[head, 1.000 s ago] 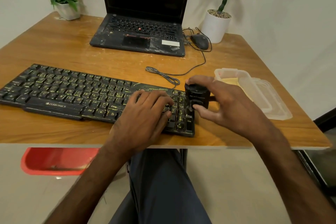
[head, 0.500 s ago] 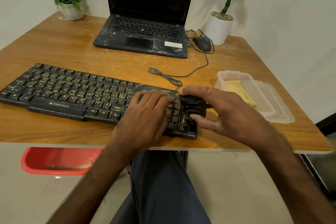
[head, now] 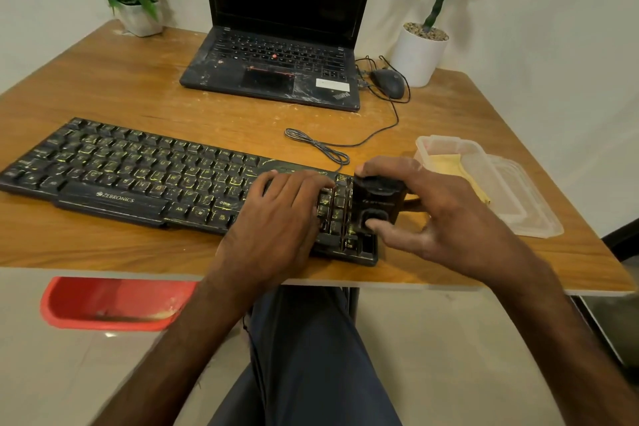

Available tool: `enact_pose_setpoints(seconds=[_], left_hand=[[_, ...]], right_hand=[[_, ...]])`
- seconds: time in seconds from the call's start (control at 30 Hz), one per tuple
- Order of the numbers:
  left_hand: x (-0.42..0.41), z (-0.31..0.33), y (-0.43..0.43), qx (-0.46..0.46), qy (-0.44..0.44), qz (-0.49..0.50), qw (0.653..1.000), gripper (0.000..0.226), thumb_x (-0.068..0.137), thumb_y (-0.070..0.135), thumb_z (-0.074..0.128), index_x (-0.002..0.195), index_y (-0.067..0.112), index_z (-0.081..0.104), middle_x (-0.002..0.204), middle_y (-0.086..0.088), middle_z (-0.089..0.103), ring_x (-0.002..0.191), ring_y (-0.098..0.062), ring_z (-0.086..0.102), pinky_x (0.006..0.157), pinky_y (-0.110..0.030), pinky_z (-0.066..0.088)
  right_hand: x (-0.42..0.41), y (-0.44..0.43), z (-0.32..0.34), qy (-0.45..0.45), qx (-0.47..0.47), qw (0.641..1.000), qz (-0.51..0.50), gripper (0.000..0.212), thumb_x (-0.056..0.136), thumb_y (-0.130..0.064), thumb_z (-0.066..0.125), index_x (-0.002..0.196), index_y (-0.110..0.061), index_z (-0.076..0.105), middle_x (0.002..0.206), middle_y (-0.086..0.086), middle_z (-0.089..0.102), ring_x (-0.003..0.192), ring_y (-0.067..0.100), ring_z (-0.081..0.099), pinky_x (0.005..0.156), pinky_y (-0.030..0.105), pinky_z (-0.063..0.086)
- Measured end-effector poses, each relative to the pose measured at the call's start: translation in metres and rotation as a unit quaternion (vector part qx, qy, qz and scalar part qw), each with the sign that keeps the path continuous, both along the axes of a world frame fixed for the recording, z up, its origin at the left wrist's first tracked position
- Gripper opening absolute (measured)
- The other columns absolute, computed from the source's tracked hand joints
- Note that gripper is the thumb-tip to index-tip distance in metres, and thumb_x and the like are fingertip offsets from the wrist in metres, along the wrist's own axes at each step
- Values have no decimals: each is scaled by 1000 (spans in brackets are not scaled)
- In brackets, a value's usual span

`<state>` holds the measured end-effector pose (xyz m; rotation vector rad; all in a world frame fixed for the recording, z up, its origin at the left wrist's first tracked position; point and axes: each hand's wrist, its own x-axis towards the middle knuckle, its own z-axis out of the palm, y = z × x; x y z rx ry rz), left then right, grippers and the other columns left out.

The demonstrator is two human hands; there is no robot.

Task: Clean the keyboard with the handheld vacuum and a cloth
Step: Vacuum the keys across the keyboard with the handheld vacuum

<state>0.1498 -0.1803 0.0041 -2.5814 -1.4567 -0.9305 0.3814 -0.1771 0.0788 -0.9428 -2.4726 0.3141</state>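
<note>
A long black keyboard (head: 138, 176) with yellow-smeared keys lies along the front of the wooden table (head: 138, 93). My left hand (head: 280, 218) rests flat on its right part, fingers spread over the keys. My right hand (head: 439, 214) grips a small black handheld vacuum (head: 377, 201), which stands on the number pad at the keyboard's right end. A yellow cloth (head: 449, 166) lies inside a clear plastic container (head: 484, 162) just right of my right hand.
An open black laptop (head: 276, 69) stands at the back, a wired mouse (head: 389, 82) and loose cable beside it. Two potted plants (head: 420, 52) (head: 136, 15) occupy the far corners. The container's lid (head: 529, 214) lies at the right edge. A red bin (head: 110, 303) sits on the floor.
My right hand has slid the vacuum a little nearer along the number pad. My left hand stays pressed on the keys. The view shifted slightly.
</note>
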Motion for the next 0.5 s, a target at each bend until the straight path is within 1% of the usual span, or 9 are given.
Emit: enact_pose_setpoints(seconds=[0.03,0.07,0.13,0.2,0.27,0.33,0.43,0.5], left_hand=[[0,-1,0,-2,0,2,1000,37,96,24,38,131,15,49,126,-6,60,112,-23,55,104,-51,42],[0,-1,1,-4,-1,3,1000,37,96,24,39,131,15,49,126,-6,60,113,-23,55,105,-51,41],[0,-1,0,-7,-4,3,1000,38,97,24,38,132,16,49,128,-6,60,115,-22,54,106,-51,40],[-1,-2,0,-8,-5,0,1000,37,97,24,38,132,16,48,128,-6,60,116,-23,55,106,-51,41],[0,-1,0,-8,-5,0,1000,37,97,24,38,132,16,48,127,-6,60,114,-23,56,106,-52,41],[0,-1,0,-5,-3,3,1000,37,97,24,38,131,15,49,126,-7,61,112,-24,57,104,-52,42],[0,0,0,-6,-1,4,1000,38,98,24,37,132,15,50,125,-7,61,112,-23,57,104,-51,42],[0,0,0,-7,1,3,1000,38,98,24,37,132,14,50,125,-7,61,111,-24,57,104,-51,43]], right_hand=[[0,-1,-2,-15,12,1000,2,62,86,-22,71,140,-29,41,124,-11,59,106,9,62,83,32,57],[1,1,-4,-37,31,999,-5,62,86,-24,69,140,-29,40,124,-7,61,104,11,63,82,34,57],[5,8,-4,-58,56,996,-38,61,87,-25,66,141,-31,38,120,1,64,100,16,64,78,39,58],[8,10,-3,-32,48,997,-48,62,86,-23,69,140,-31,40,122,0,64,101,15,65,79,38,58],[6,4,-2,11,14,1000,-22,63,85,-21,73,139,-30,42,125,-8,60,106,11,63,83,32,58],[3,-1,-4,18,3,1000,2,63,85,-21,73,138,-31,41,123,-13,57,106,9,63,84,28,57],[6,6,-5,-16,32,999,-28,62,85,-23,70,140,-28,41,122,-4,62,104,10,63,82,33,57],[10,9,-3,-21,52,997,-44,62,86,-24,70,141,-26,42,123,0,63,103,12,64,81,36,58]])
